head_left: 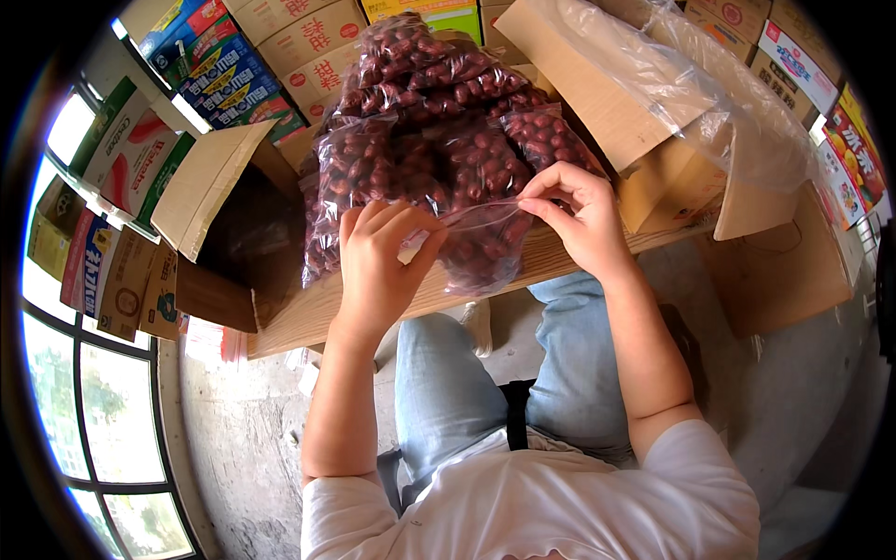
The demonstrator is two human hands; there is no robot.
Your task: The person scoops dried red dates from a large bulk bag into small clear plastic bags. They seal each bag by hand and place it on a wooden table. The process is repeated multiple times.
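A clear plastic bag of red dates hangs at the front edge of the wooden table, its top edge stretched between my hands. My left hand is closed on the left end of that edge, thumb against the fingers. With thumb and forefinger, my right hand pinches the right end. Just behind, a tall heap of filled bags of dates covers the middle of the table. The heap's nearest bags are partly hidden by my hands.
An open cardboard box stands left of the heap. To the right, another open carton has clear plastic film draped over it. Stacked cartons line the back. My legs are below the table edge.
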